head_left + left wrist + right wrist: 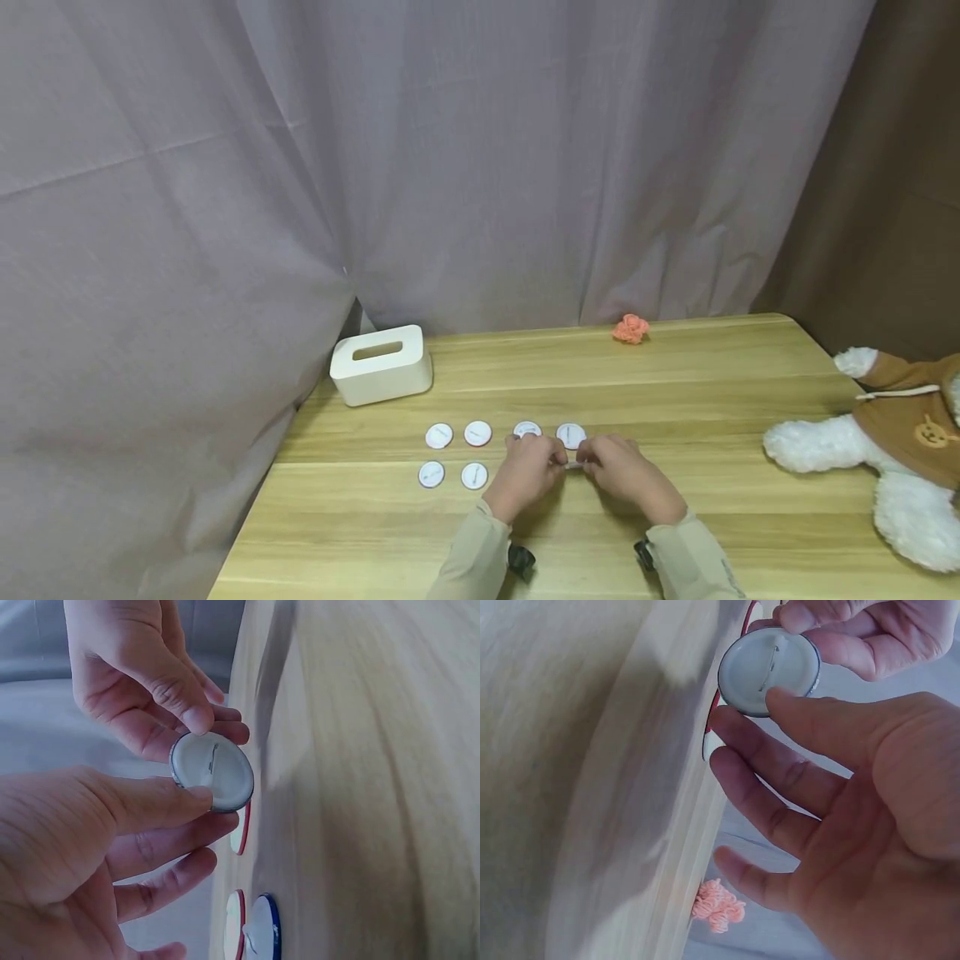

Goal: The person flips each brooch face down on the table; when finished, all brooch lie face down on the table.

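Between both hands is a round pin-back button badge [229,776], its white back and metal pin facing the wrist cameras. My left hand [527,468] pinches one edge between thumb and fingers. On the opposite edge my right hand [621,471] also has thumb and fingertips gripping the badge [742,671]. In the head view the held badge [574,466] is mostly hidden by the fingers, low over the table. Just beyond the hands lie two more badges, one [571,435] near the right fingers and one [527,428] partly covered by the left hand.
Several other badges, among them a red-rimmed one [477,432], lie pin side up left of the hands on the wooden table [360,533]. A white tissue box [382,379] stands back left, a coral flower [631,328] at the back edge, a plush toy [892,450] at right.
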Demonstrator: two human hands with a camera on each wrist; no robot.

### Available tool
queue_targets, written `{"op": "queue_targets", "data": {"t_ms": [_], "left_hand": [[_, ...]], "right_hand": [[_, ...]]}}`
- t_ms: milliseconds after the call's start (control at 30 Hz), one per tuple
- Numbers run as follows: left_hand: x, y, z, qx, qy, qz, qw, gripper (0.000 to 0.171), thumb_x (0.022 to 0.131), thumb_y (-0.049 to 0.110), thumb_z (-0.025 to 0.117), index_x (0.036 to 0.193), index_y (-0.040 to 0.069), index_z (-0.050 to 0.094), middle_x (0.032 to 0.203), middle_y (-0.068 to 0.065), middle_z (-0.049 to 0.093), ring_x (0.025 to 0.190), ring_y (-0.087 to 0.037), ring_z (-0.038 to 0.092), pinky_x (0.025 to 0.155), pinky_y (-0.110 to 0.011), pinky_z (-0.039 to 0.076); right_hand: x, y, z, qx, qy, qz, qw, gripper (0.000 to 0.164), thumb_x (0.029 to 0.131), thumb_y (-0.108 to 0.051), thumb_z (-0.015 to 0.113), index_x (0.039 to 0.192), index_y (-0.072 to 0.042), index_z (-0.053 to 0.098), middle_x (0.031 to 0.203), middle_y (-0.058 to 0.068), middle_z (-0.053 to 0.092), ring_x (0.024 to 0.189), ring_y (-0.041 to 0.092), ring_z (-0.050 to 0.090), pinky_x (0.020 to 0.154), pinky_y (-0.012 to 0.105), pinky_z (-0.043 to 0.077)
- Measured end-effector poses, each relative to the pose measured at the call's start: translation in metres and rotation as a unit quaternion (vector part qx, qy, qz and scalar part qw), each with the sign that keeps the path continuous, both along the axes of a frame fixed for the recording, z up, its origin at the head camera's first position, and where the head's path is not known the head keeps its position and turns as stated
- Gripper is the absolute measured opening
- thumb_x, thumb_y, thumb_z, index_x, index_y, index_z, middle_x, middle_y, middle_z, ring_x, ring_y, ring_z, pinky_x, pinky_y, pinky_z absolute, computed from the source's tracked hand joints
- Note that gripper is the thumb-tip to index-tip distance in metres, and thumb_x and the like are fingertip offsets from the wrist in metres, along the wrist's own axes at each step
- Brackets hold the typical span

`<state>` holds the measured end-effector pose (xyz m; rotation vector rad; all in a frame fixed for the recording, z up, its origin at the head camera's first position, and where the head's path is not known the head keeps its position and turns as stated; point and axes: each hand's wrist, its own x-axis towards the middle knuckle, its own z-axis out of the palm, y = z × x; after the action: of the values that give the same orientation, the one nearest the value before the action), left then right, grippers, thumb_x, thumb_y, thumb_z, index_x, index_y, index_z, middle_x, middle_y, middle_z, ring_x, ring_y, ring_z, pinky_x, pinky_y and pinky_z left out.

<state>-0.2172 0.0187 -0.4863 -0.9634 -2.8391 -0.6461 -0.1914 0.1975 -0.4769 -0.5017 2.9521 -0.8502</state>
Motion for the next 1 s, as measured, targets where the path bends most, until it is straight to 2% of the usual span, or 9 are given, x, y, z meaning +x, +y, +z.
{"op": "queue_targets", "data": {"t_ms": [267, 400, 567, 767, 1000], "left_hand": [[-0.001, 0.0, -0.001, 0.013, 0.003, 0.002, 0.9999, 0.008, 0.082, 0.009, 0.078, 0.081, 0.016, 0.077, 0.079, 0.009, 0.073, 0.074, -0.01, 0.062, 0.084, -0.046, 0.042], [-0.002, 0.001, -0.002, 0.022, -0.003, -0.002, 0.9998, 0.012, 0.081, 0.007, 0.078, 0.075, 0.016, 0.074, 0.071, 0.012, 0.069, 0.066, -0.007, 0.056, 0.08, -0.043, 0.041], [-0.003, 0.002, -0.003, 0.02, -0.01, -0.001, 0.9997, 0.016, 0.079, 0.006, 0.077, 0.069, 0.017, 0.071, 0.064, 0.014, 0.063, 0.062, -0.007, 0.05, 0.078, -0.045, 0.042], [-0.003, 0.004, -0.007, 0.015, -0.015, 0.011, 0.9997, 0.014, 0.072, 0.002, 0.076, 0.073, 0.015, 0.072, 0.066, 0.012, 0.066, 0.066, -0.01, 0.054, 0.08, -0.049, 0.043], [-0.001, 0.006, -0.011, 0.007, -0.017, 0.031, 0.9993, 0.019, 0.069, 0.005, 0.082, 0.08, 0.018, 0.073, 0.063, 0.014, 0.063, 0.07, -0.011, 0.057, 0.078, -0.043, 0.041]], "right_hand": [[-0.002, 0.001, -0.001, -0.011, 0.033, 0.016, 0.999, 0.017, 0.085, -0.003, 0.073, 0.075, -0.016, 0.068, 0.072, -0.007, 0.063, 0.07, 0.013, 0.055, 0.074, 0.048, 0.046], [-0.001, 0.0, -0.002, -0.008, 0.031, 0.029, 0.999, 0.019, 0.083, -0.001, 0.073, 0.074, -0.016, 0.066, 0.071, -0.008, 0.06, 0.071, 0.013, 0.051, 0.071, 0.044, 0.044], [0.001, -0.001, -0.001, -0.022, 0.02, 0.025, 0.999, 0.019, 0.079, 0.004, 0.071, 0.078, -0.014, 0.065, 0.071, -0.007, 0.057, 0.072, 0.014, 0.05, 0.07, 0.04, 0.045], [0.0, -0.002, 0.0, -0.021, 0.023, 0.017, 0.999, 0.024, 0.072, 0.011, 0.069, 0.082, -0.01, 0.062, 0.067, -0.007, 0.049, 0.067, 0.013, 0.046, 0.065, 0.035, 0.042], [-0.001, -0.004, -0.001, -0.036, 0.0, -0.001, 0.999, 0.028, 0.068, 0.012, 0.071, 0.085, -0.008, 0.06, 0.065, -0.005, 0.048, 0.062, 0.013, 0.045, 0.06, 0.031, 0.041]]}}
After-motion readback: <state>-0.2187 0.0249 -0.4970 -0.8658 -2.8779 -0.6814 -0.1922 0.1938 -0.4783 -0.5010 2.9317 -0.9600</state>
